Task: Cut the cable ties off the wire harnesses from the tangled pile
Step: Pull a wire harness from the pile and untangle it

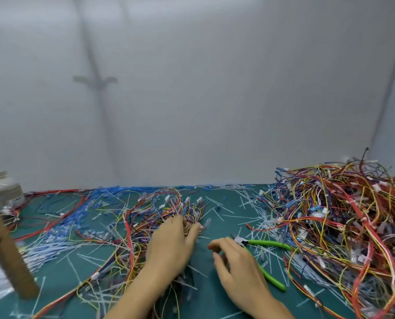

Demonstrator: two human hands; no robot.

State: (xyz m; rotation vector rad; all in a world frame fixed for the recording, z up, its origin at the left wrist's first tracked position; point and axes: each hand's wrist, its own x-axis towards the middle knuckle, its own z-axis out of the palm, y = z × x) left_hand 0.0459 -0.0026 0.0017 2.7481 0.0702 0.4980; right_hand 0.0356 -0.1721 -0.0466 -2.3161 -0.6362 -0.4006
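A big tangled pile of red, yellow and blue wire harnesses [344, 217] fills the right side of the green mat [219, 295]. A smaller spread of harnesses [159, 212] lies in the middle. My left hand [171, 245] rests flat on that middle bundle, fingers straight, thumb out to the right. My right hand [235, 263] hovers just left of the green-handled cutters [268, 245], fingers loosely curled and holding nothing. The cutters lie on the mat with handles spread, jaws pointing left. White cut cable-tie pieces [244, 203] litter the mat.
A brown cardboard post [5, 254] stands at the left. A clear bottle with a white cap [5, 187] sits at the far left against the grey wall. Blue-tipped wires [81, 210] lie in rows at the left.
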